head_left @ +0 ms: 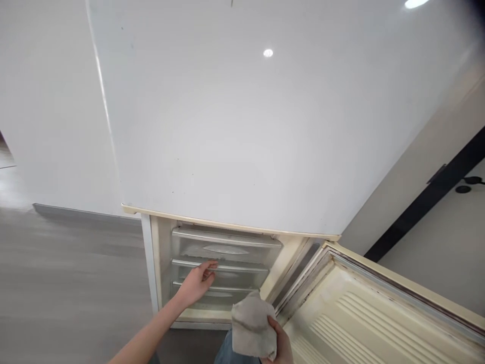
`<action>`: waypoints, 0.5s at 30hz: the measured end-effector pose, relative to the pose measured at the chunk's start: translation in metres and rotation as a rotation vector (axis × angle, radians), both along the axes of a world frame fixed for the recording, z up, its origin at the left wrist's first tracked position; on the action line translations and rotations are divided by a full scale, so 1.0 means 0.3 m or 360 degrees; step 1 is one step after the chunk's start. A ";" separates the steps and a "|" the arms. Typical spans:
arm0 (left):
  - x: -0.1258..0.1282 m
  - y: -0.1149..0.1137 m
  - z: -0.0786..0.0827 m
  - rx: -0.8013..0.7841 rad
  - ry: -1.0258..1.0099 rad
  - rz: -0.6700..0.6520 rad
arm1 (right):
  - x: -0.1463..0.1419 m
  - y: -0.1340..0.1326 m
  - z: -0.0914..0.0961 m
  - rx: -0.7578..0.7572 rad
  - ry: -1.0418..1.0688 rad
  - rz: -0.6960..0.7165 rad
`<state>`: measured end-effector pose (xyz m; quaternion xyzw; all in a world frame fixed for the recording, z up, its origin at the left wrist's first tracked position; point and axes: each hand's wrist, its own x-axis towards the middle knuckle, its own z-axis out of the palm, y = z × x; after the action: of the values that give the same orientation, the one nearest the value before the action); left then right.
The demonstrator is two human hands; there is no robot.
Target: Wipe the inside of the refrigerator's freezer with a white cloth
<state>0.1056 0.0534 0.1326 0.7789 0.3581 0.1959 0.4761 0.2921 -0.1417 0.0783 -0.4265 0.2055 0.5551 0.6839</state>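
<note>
The middle translucent grey plastic freezer drawer [222,273] sits in the lower compartment of the white fridge-freezer [242,126], between two like drawers. The left hand [197,283] has its fingers hooked over the drawer's top front lip, thumb beneath. The drawer looks stiff, light and possibly slick; the front lip near centre is judged the soundest hold. The right hand [278,341] is clenched round a crumpled grey cloth [252,326], soft and limp. The cream-lined lower door [379,313] stands open at right.
</note>
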 end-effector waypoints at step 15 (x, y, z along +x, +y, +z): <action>0.040 -0.314 -0.131 -0.0783 -0.0454 -0.0030 | -0.098 0.043 -0.001 0.0218 -0.0286 -0.0088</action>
<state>0.1175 -0.0408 0.0932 0.6079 0.3171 0.2061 0.6982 0.2628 -0.1287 0.0781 -0.4208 0.1166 0.5082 0.7423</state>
